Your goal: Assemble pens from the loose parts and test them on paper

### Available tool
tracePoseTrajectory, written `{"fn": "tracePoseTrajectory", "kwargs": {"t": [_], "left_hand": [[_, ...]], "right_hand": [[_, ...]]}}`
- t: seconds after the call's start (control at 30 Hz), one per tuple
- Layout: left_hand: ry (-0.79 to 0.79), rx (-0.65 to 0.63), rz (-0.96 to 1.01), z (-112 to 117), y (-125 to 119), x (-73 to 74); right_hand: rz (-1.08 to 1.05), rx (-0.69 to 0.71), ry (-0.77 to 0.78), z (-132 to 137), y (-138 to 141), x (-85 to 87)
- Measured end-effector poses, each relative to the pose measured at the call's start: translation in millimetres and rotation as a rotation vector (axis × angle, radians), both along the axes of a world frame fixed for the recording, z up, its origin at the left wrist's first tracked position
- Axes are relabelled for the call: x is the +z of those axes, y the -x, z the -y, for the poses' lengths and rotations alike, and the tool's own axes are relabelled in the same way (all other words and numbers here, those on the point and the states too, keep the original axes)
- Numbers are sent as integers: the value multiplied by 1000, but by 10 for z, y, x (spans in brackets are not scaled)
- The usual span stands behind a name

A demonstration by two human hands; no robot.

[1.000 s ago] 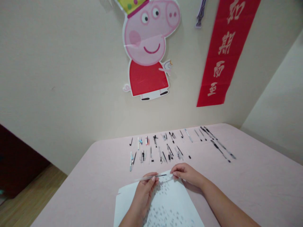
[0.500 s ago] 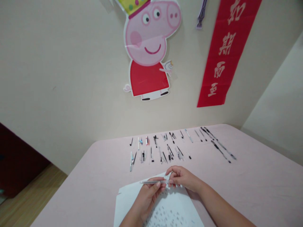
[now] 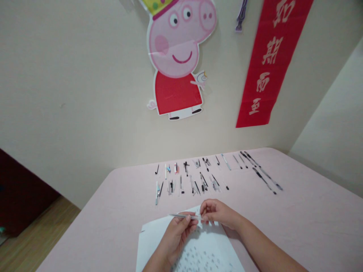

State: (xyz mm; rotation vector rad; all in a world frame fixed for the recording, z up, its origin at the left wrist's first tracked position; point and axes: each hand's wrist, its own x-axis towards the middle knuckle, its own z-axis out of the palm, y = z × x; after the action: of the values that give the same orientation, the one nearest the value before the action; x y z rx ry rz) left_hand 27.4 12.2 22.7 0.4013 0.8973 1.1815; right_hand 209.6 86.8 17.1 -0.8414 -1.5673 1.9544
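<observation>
1. Pinched between both hands: thin clear pen tube (image 3: 184,216), held level just above white sheet. Left hand (image 3: 177,234) grips mid-tube w/ thumb and fingers closed on it; right hand (image 3: 217,213) closed on tube's right end, fingertips bunched tight.
2. Tube's left tip pokes out past left hand, free in air. Contents of tube too small to make out.
3. Directly under grip: white sheet (image 3: 198,251), covered w/ small grey marks, lying flat on pink table (image 3: 297,226). Left wrist and right forearm cross over sheet's near part; near edge cut off by frame.
4. Just beyond grip, farther on table: two rough rows of small pen parts (image 3: 187,183), i.e. short black, clear and white bits, laid side by side, not touching hands. One pinkish bit in back row.
5. Beyond and right of grip: several long black pens (image 3: 262,172), laid roughly parallel, slanting away, well apart from hands.
6. Far behind grip, on cream wall (image 3: 70,75): pink cartoon pig cutout (image 3: 178,60) in red dress, straight above parts rows.
7. Right of pig: red banner (image 3: 269,60) w/ pale characters, hanging slanted in view. Small purple thing between the two, top of frame, too cut off to ID.
8. Left of grip, below table level: wood floor (image 3: 36,238), dark furniture edge at far left.
</observation>
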Motion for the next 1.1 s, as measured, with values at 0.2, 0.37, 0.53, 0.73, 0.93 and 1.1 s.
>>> {"fn": "tracePoseTrajectory", "kwargs": {"t": [0.2,0.37,0.53,0.73,0.93,1.1], "left_hand": [[43,61,24,-5,-6,-2],[97,162,75,-20,-7,33],[137,248,116,-51,7,37],[116,212,122,-37,20,55],[40,165,149,-26,46,-13],[22,172,156,-47,51,-69]], "right_hand": [[84,-427,-274,-175,-143,-36],[514,-840,-626,-420,-457,-182],[989,-906,-761,-496,-650,-222],[1256,-800,-809,-437,-609,-172],[1326,-737,-870,-410,-601,-152],[1306,-739,-851,-426,-615,-177]]}}
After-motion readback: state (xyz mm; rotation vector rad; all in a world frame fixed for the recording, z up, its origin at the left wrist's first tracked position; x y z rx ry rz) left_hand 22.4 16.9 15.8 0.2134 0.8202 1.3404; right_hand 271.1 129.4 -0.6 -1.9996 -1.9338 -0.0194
